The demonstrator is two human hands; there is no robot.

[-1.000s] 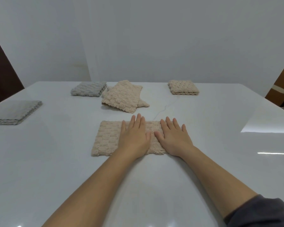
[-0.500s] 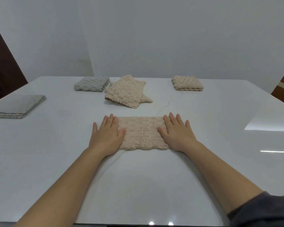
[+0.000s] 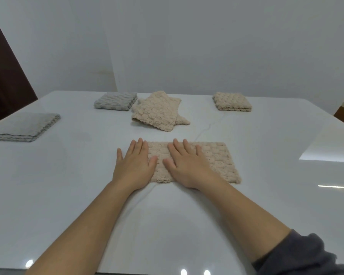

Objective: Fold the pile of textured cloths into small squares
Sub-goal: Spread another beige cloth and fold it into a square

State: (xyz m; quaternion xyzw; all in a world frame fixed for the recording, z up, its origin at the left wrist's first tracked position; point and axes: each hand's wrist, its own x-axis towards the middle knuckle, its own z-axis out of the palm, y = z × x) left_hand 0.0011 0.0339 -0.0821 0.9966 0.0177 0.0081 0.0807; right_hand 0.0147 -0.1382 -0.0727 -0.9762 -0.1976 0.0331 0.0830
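White table [image 3: 266, 195] | cloth [image 3: 216, 159] lying long left-right | I'm pressing left hand [image 3: 134, 167], right hand [image 3: 187, 165] flat, fingers straight, on its left half | free end lying nearer right hand

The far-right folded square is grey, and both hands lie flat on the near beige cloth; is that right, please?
Almost: the head view shows that square is beige. The left hand and right hand do lie flat on the cloth.
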